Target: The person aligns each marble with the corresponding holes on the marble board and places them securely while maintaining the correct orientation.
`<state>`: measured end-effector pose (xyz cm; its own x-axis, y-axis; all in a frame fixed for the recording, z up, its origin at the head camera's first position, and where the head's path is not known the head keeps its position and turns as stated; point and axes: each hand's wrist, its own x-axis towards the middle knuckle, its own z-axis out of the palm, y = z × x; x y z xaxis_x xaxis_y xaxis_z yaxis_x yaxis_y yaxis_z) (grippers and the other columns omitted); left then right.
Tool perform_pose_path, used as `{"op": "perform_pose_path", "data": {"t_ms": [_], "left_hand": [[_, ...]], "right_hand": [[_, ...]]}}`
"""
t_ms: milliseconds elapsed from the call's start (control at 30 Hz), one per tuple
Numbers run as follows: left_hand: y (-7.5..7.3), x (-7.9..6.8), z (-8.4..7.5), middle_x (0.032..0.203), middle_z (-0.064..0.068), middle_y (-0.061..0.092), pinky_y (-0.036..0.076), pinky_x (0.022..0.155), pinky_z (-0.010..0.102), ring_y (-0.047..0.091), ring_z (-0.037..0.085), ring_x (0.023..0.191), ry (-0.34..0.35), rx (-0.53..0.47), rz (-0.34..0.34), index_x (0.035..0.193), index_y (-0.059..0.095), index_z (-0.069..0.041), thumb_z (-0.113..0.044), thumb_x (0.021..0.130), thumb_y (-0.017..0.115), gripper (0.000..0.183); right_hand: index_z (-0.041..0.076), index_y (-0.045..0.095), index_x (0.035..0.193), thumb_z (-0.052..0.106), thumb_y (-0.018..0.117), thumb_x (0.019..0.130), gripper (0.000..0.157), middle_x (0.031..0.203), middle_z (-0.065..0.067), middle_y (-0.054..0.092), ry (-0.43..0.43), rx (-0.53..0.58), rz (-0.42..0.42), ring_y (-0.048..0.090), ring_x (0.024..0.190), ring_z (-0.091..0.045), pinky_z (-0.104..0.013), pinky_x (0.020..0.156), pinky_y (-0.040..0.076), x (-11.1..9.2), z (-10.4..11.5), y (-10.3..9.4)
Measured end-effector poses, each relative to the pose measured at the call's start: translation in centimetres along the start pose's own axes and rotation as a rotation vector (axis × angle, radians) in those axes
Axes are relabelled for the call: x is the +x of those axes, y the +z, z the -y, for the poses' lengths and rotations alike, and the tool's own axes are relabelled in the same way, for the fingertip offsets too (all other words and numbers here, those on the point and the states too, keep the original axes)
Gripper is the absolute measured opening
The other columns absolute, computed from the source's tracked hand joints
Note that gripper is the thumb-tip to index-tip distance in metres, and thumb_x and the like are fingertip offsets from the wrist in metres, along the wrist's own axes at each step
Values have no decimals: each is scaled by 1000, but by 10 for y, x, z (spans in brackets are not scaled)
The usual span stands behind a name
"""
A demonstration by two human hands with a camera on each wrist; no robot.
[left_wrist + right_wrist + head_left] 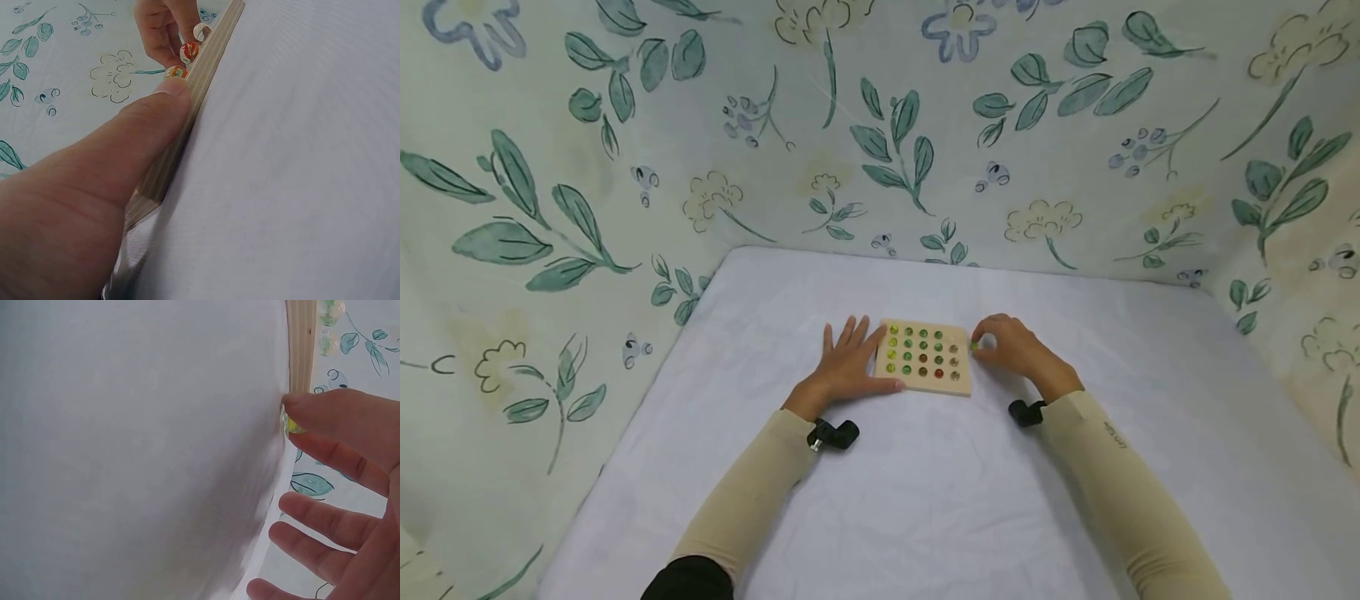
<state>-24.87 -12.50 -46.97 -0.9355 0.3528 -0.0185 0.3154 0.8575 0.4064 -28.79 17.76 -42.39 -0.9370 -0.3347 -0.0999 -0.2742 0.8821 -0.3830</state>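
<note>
A light wooden board point(946, 385) lies on the white cloth with rows of glass marbles in it. Yellow-green marbles point(891, 355) line its left side, green ones point(922, 333) its middle, and a red marble point(939, 373) sits near the front. My left hand point(848, 367) rests against the board's left side, fingers spread and thumb along the front edge. That thumb point(150, 125) touches the edge close to an orange-patterned marble point(177, 72). Just off the board's right edge, my right hand point(1011, 346) pinches a yellow-green marble point(292, 425) between thumb and index finger, other fingers apart.
The white cloth point(925, 483) covers the table all around the board. Behind it and at both sides hangs a fabric backdrop point(820, 167) with printed leaves and flowers. A black wrist camera sits on each wrist, the left one point(835, 434) near the cloth.
</note>
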Motion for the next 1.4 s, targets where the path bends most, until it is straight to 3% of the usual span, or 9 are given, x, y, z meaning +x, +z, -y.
{"op": "perform_pose_path", "data": {"t_ms": [1400], "left_hand": [[0,2,2,162,10,2,-16,111,57,-9,29,147,-4,0,13,157,13,-25,-82,71,56,111]], "right_hand": [[12,68,97,19,69,90,10,136,-19,49,-5,-54,17,41,128,-40,-58,105,33,10,0,-4]]}}
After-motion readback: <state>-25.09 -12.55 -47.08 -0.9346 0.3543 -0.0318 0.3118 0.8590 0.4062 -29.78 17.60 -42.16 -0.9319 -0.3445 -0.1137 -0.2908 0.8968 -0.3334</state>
